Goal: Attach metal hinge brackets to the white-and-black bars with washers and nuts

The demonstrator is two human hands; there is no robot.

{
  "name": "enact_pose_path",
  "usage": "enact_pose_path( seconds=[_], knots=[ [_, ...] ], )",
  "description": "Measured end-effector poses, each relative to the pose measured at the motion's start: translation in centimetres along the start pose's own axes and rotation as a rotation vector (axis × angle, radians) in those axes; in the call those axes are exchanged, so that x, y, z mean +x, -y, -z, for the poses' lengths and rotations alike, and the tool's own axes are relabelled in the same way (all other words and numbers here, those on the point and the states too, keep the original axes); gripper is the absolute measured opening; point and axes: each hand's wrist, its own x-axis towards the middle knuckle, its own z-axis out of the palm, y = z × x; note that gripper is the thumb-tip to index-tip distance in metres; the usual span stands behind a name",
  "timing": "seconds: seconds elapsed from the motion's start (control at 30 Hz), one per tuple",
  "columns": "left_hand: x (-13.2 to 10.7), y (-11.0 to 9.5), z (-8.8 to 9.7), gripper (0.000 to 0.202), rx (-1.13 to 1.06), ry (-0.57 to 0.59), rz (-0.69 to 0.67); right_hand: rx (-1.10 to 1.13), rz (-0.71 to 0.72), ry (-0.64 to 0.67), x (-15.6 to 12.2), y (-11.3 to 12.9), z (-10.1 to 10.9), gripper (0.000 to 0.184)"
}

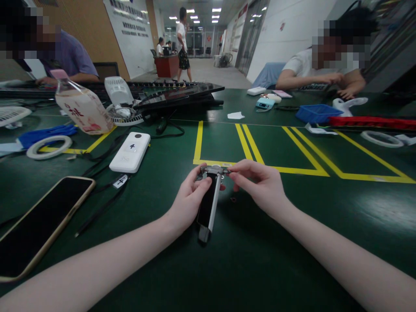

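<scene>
A long black-and-silver device (208,208) with a metal crosspiece at its far end is tilted above the green table; I cannot make out its exact kind. My left hand (190,193) is closed around its upper part, thumb on the black face. At the right end of the crosspiece, my right hand (260,180) pinches a small metal part (226,171), mostly hidden by the fingertips. A tiny ring-like piece (233,199) lies on the table below the right fingers.
To the left are a large phone (45,221), a white power bank (130,151), a white tape ring (48,147) and a drink bottle (82,104). Yellow tape lines (292,170) mark the table (247,268). A blue tray (315,113) stands at right. Two people sit across.
</scene>
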Motion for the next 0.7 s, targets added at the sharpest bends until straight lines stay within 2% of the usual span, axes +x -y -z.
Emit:
enact_pose_path(
  seconds=[0.07,0.17,0.27,0.43,0.5,0.6,0.7],
  knots=[
    [-0.01,0.00,0.04,0.051,0.005,0.009,-0.004,0.101,-0.101,0.020,0.19,-0.12,0.05,0.017],
    [-0.07,-0.02,0.14,0.052,0.001,0.014,0.001,0.149,-0.119,0.023,0.41,-0.15,0.26,0.019],
    [-0.04,0.07,0.25,0.053,-0.013,0.018,0.003,0.058,-0.027,0.043,0.42,0.14,0.51,0.014],
    [0.11,0.26,0.24,0.057,-0.042,0.020,-0.015,-0.325,0.304,0.010,0.00,0.49,0.51,0.010],
    [0.09,0.21,0.11,0.056,-0.044,0.012,-0.013,-0.430,0.388,-0.028,-0.16,0.43,0.38,0.008],
    [0.04,0.12,-0.05,0.056,-0.042,-0.001,-0.011,-0.521,0.438,-0.054,-0.27,0.31,0.21,0.006],
    [0.09,0.18,0.01,0.056,-0.039,-0.006,-0.018,-0.526,0.408,-0.034,-0.26,0.06,0.16,0.010]
  ],
)
